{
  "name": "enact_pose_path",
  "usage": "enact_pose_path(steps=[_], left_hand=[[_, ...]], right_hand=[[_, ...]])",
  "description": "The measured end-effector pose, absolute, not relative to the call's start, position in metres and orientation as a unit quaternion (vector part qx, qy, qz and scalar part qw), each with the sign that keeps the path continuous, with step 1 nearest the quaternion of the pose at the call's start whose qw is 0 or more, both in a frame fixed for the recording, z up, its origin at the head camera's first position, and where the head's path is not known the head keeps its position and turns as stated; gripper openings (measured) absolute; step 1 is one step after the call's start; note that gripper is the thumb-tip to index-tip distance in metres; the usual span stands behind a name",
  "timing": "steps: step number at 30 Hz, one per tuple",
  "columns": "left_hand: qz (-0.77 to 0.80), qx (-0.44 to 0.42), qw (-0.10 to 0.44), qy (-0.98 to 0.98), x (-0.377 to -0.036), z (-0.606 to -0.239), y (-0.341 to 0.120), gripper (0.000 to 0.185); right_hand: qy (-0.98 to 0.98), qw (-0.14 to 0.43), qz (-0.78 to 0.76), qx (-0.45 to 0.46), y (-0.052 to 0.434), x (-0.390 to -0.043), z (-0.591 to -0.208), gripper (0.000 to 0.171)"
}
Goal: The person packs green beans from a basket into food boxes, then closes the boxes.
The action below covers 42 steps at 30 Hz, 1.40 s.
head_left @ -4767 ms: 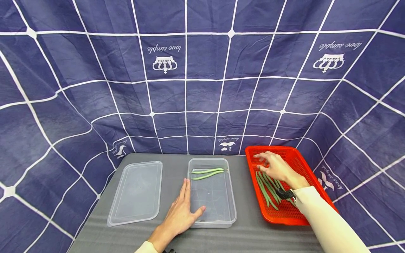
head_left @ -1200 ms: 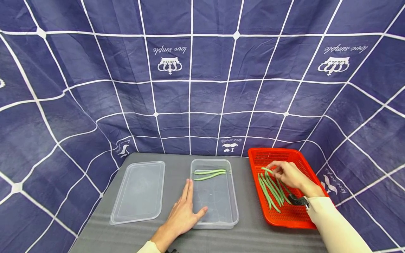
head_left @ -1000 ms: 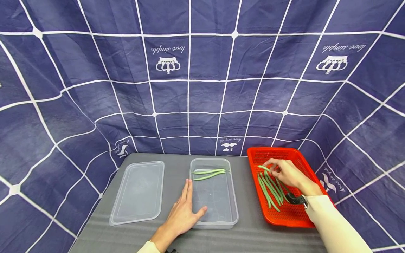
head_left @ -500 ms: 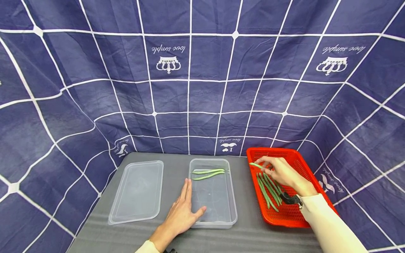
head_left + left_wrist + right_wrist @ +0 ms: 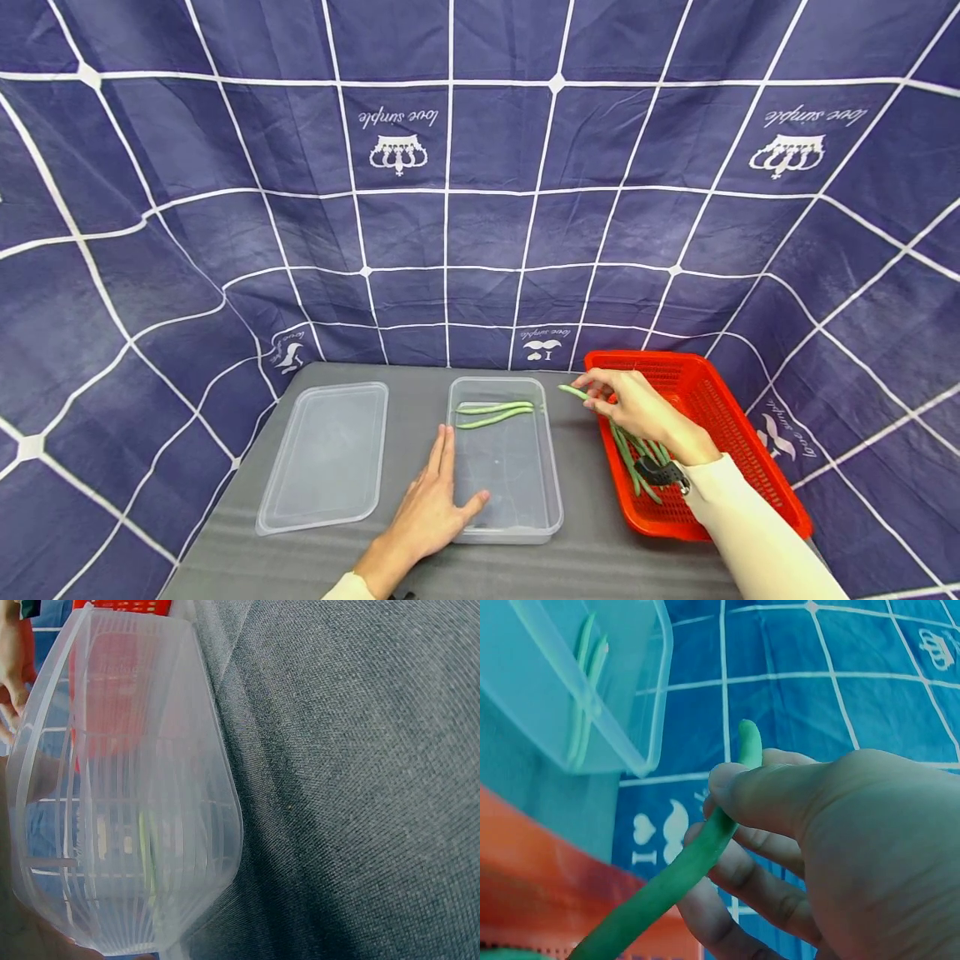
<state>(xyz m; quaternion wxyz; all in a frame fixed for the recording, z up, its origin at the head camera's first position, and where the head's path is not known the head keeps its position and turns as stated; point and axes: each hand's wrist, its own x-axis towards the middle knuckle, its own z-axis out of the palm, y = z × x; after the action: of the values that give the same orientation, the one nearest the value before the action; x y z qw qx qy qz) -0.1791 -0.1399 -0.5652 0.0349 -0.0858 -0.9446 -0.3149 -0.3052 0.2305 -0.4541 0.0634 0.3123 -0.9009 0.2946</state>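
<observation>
My right hand (image 5: 645,408) pinches a green bean (image 5: 660,896) between thumb and fingertips. It holds the bean above the left rim of the red basket (image 5: 738,433), with the bean's tip pointing at the clear plastic container (image 5: 557,483). Under my right wrist, several green beans (image 5: 626,462) lie in the basket, partly hidden by the arm. Two more beans (image 5: 495,414) lie side by side near the far end of the container. My left hand (image 5: 427,508) rests along the container's left side, fingers straight and thumb over its near left part.
A flat clear lid (image 5: 322,458) lies on the grey table cloth (image 5: 412,400), left of the container. Blue checked cloth (image 5: 480,225) hangs at the back and both sides. The basket stands at the right, by the hanging cloth.
My right hand has picked a green bean out of the basket, lifted it and carried it left past the basket's left rim. My left hand has stayed on the container.
</observation>
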Motion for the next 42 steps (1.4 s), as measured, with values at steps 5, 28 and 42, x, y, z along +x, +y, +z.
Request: enact_pose_path(steps=[5,28,42], left_hand=[[-0.313,-0.084,0.029,-0.945,-0.179,-0.564,-0.141,0.124],[-0.314,-0.082,0.023,-0.946,-0.179,-0.567,-0.141,0.123],[-0.308,-0.088,0.021,-0.947,-0.180,-0.564,-0.141,0.125]], right_hand=[[-0.900,0.064,0.300,0.310,0.213,-0.306,-0.456,0.026],[-0.885,0.043,0.280,0.369,0.145,-0.324,-0.463,0.020],[-0.880,0.030,0.258,0.397,0.111,-0.333,-0.462,0.017]])
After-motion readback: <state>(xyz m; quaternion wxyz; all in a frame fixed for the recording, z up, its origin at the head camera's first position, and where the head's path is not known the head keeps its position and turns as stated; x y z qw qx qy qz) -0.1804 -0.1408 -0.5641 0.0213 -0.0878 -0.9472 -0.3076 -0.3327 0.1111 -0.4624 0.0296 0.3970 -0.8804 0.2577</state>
